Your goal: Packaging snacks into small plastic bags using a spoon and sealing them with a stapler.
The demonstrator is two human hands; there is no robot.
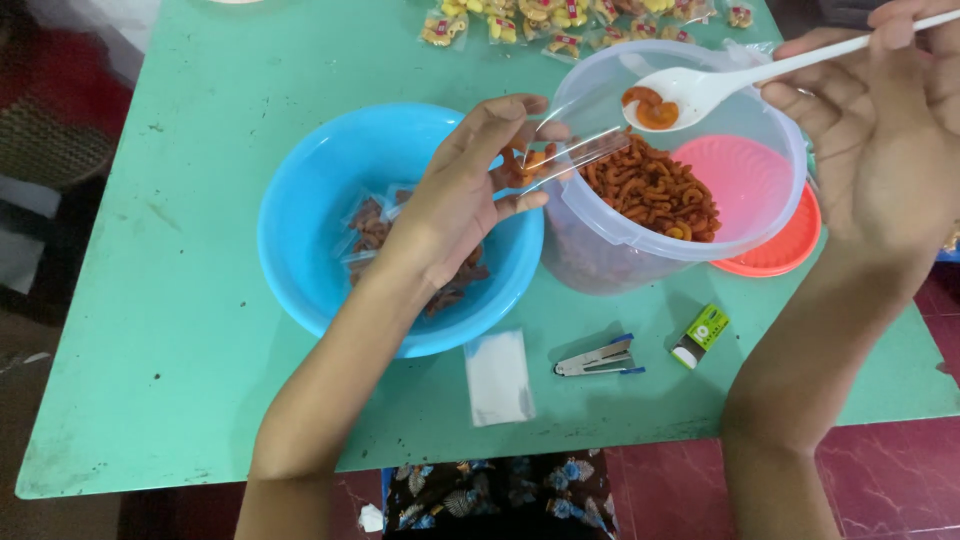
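Left hand (460, 200) pinches one clear bag (560, 160); right hand (880, 130) grips one spoon (700, 85).
Both over the tub (600, 250) rim; one blue bowl (300, 230) touches its left; stapler (600, 358) near the table (150, 380) edge.

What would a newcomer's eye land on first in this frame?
The white spoon in the right hand, carrying orange snack curls above the clear tub of them at centre right. Next, the left hand holding a small clear bag open over the blue bowl on the green table.
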